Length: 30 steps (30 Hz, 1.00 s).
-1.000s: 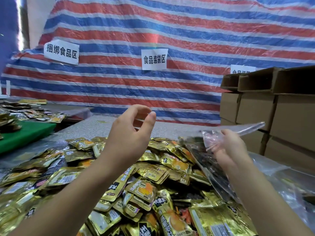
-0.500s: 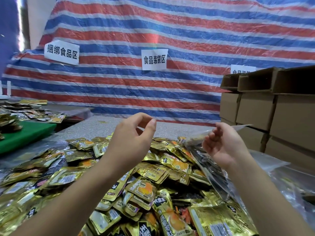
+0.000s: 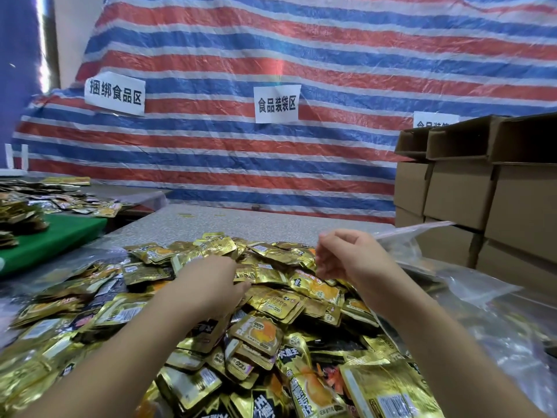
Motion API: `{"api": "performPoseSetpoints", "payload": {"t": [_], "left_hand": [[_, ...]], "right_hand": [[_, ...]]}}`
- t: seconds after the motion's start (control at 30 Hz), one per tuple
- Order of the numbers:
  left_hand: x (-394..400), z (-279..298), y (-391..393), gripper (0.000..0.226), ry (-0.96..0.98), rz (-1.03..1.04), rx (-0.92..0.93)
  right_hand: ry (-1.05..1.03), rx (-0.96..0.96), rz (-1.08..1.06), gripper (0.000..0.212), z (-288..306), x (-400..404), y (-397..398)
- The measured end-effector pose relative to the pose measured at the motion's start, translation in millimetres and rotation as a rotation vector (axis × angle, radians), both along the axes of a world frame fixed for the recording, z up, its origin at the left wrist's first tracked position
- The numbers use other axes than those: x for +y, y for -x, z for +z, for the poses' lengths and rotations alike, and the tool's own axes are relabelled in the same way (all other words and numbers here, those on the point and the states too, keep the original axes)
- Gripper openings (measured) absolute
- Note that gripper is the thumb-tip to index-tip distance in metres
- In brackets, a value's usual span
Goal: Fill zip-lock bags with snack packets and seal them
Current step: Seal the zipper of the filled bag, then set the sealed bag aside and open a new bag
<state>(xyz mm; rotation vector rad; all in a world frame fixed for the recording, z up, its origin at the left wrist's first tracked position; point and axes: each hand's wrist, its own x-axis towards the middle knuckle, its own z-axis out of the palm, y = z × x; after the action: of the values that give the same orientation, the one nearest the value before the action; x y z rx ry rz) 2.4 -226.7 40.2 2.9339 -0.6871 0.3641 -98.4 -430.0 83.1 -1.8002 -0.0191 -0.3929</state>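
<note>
Two hands of mine show in the single head view, both over one big heap of gold snack packets [image 3: 265,300] too many to count, spread across the speckled table [image 3: 271,221] from my chest outward. My left hand [image 3: 211,285] lies low on the heap, fingers bent down into the packets; whether they actually grip one I cannot tell, since the fingertips are hidden among the foil. My right hand [image 3: 352,257] is raised just above the heap's right side, fingers curled, pinching the mouth of one clear zip-lock bag [image 3: 404,239], whose top edge runs off to the right toward the boxes while its body hangs below my wrist beside the packets. More clear plastic [image 3: 482,297] lies crumpled on the table at the right. Behind it stand brown cardboard boxes [image 3: 458,191], at least six faces visible, stacked in tiers, the top ones open. Across the back hangs one red, white and blue striped tarp [image 3: 301,70] carrying three white paper signs [image 3: 276,104], the rightmost partly hidden by a box. At far left one green board [image 3: 51,236] sits beside a second, smaller scatter of packets [image 3: 60,200] on another surface.
</note>
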Motion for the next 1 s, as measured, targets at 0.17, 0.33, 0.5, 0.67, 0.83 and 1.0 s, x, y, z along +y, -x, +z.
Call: {"api": "performPoseSetpoints", "payload": {"t": [0.17, 0.33, 0.5, 0.67, 0.83, 1.0], "left_hand": [[1.3, -4.1, -2.3, 0.039, -0.074, 0.028, 0.080], [7.1, 9.5, -2.4, 0.037, 0.102, 0.005, -0.019], [23.5, 15.1, -15.9, 0.031, 0.158, 0.086, -0.084], [82.1, 9.6, -42.5, 0.030, 0.357, 0.217, -0.211], [184.8, -7.3, -61.0, 0.025, 0.112, 0.675, 0.015], [233.9, -43.4, -61.0, 0.029, 0.025, 0.755, 0.224]], "right_hand": [[0.039, 0.000, 0.009, 0.029, 0.4, 5.8, 0.6], [0.072, 0.014, 0.036, 0.027, 1.9, 6.6, 1.9], [0.088, 0.022, 0.052, 0.027, 2.2, 8.1, 3.1], [0.115, 0.040, 0.062, 0.026, -0.2, 13.7, 2.5], [0.211, 0.054, 0.115, 0.028, -5.7, 23.4, 1.7], [0.312, 0.088, 0.198, 0.026, -10.3, 32.3, 3.4]]}}
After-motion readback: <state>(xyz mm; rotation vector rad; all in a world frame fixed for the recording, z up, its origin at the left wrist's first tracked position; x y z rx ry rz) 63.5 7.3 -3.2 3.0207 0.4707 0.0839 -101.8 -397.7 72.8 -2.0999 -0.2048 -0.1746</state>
